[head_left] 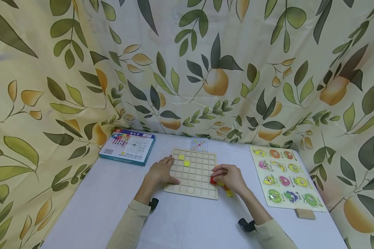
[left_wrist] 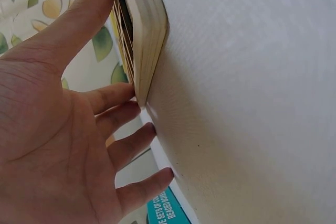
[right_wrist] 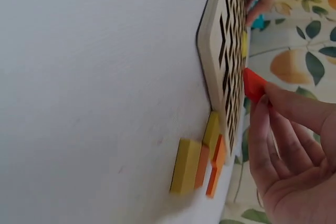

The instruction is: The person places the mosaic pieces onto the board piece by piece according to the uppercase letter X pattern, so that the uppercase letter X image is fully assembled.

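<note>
A wooden grid board [head_left: 194,192] lies on the white table, with a yellow tile [head_left: 181,157] and a second yellow tile [head_left: 186,163] in its upper left cells. My left hand [head_left: 160,172] rests at the board's left edge, thumb over the rim and fingers spread in the left wrist view. Between thumb and fingers, my right hand [head_left: 230,177] pinches a red tile [right_wrist: 254,84] just above the board's right side. Loose yellow tiles [right_wrist: 186,166] and orange tiles [right_wrist: 216,166] lie beside that edge, partly hidden by the hand in the head view.
Behind the board lies a small card with a coloured grid pattern [head_left: 199,144]. A blue and white box [head_left: 127,147] sits at the back left. On the right are a fruit puzzle board [head_left: 299,206] and a small wooden block [head_left: 305,214]. Patterned curtains [head_left: 187,69] enclose the table.
</note>
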A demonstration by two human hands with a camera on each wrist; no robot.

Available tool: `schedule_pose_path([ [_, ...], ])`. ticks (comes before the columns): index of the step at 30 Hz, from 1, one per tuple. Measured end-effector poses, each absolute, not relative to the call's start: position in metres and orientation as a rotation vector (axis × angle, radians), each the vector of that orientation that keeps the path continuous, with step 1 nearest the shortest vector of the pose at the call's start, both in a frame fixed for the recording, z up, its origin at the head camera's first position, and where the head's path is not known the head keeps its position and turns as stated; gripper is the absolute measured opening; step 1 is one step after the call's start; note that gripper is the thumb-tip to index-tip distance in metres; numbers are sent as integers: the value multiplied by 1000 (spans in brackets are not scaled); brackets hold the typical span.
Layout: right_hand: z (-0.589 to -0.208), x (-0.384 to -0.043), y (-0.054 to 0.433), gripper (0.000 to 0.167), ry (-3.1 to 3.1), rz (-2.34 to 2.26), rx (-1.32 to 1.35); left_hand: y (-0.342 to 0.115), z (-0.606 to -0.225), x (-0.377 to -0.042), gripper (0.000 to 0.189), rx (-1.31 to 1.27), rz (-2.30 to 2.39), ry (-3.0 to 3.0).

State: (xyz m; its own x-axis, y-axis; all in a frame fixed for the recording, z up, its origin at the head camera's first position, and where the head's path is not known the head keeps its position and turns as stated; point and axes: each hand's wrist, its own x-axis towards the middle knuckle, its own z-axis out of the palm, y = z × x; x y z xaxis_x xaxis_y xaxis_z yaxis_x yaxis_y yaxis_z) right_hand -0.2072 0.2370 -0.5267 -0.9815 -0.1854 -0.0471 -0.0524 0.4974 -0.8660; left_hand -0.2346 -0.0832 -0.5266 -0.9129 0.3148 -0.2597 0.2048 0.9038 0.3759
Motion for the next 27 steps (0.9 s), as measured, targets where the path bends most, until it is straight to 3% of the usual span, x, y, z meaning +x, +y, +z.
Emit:
schedule_pose_path([
  [27, -544, -256, 172, 22, 2537, -1614, -215, -82, -529, -236, 114, 368, 495, 2736],
])
